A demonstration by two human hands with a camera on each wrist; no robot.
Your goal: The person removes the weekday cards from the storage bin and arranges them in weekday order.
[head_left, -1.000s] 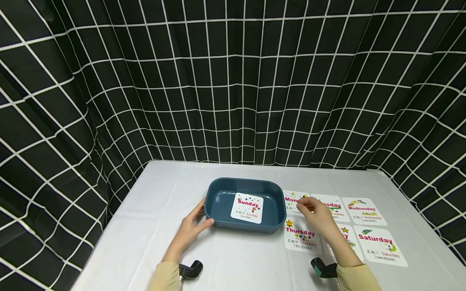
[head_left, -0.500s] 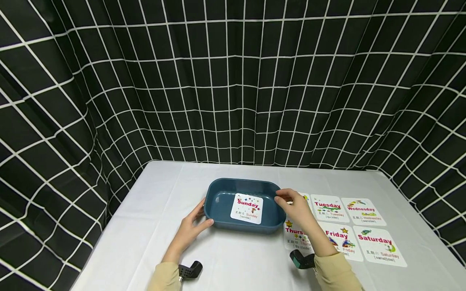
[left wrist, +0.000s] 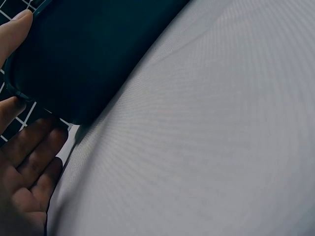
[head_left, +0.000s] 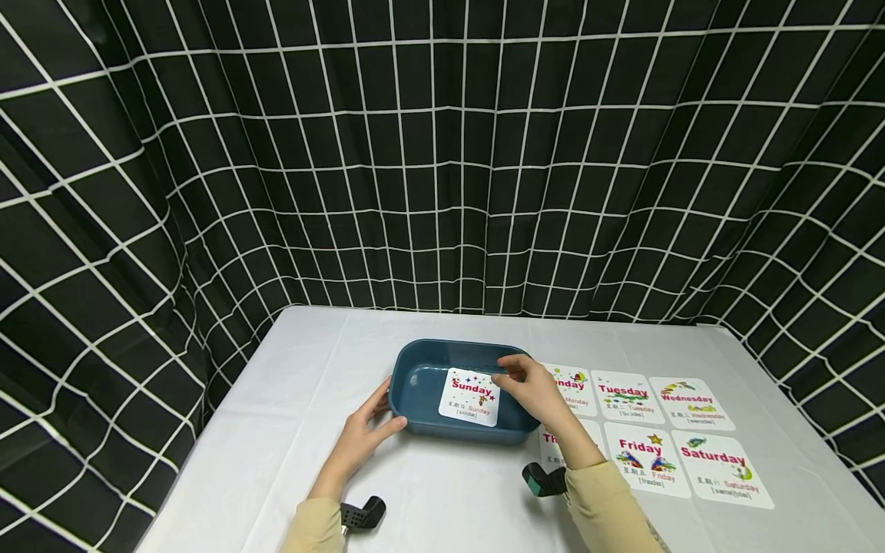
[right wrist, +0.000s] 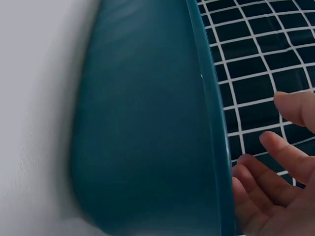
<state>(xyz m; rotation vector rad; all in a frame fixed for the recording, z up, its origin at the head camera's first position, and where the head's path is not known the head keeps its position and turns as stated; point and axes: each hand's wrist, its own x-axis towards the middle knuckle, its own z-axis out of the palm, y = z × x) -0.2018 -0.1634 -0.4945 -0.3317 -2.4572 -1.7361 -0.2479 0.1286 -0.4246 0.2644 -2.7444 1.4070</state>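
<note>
A dark blue plastic box point(head_left: 456, 432) stands on the table, with a white Sunday card point(head_left: 467, 413) lying flat inside it. My left hand point(head_left: 358, 439) holds the box at its left end, thumb on the front rim and index fingertip at the corner; its other fingers spread beside the wall in the left wrist view. Over the right part of the box is my right hand point(head_left: 539, 393), its fingertips near the Sunday card's right edge. Thumb and fingers stand apart with nothing between them in the right wrist view.
Right of the box lie the Monday point(head_left: 579, 393), Tuesday point(head_left: 626, 411), Wednesday point(head_left: 691, 415), Friday point(head_left: 646, 461) and Saturday point(head_left: 719, 468) cards in two rows. My right forearm partly covers the Thursday card point(head_left: 551, 452). A black gridded curtain point(head_left: 463, 192) surrounds the white table point(head_left: 442, 499).
My right hand has moved left from above the Monday card, across the box's right rim, to over the Sunday card's right edge. The left hand, box and cards stay put.
</note>
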